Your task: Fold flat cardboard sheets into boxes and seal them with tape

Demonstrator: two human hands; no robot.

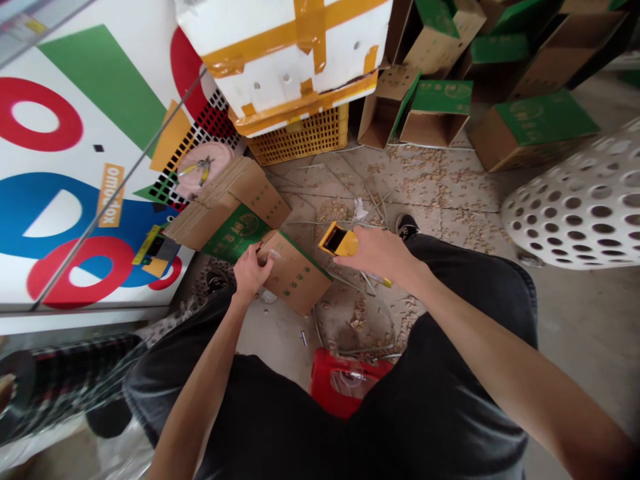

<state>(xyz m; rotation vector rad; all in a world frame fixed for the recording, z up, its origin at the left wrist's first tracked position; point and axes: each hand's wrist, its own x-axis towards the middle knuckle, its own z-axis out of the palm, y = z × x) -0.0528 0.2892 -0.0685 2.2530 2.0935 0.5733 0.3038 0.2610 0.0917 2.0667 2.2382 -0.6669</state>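
Note:
My left hand is closed on the near edge of a brown and green cardboard box, thumb on its brown panel. Another part of the printed cardboard, with a green band, stands right behind it. In my right hand is a yellow tool with a dark recessed front, its exact kind unclear. The tool is held in the air to the right of the box, apart from it. My fingers wrap round its body and hide most of it. A stack of flat cardboard leans behind the box.
Small cardboard discs and grey cable lie over the floor. A red plastic object sits between my legs. A pink stool carries pliers. Behind are a taped foam box, a yellow crate and open cartons. A white perforated basket stands right.

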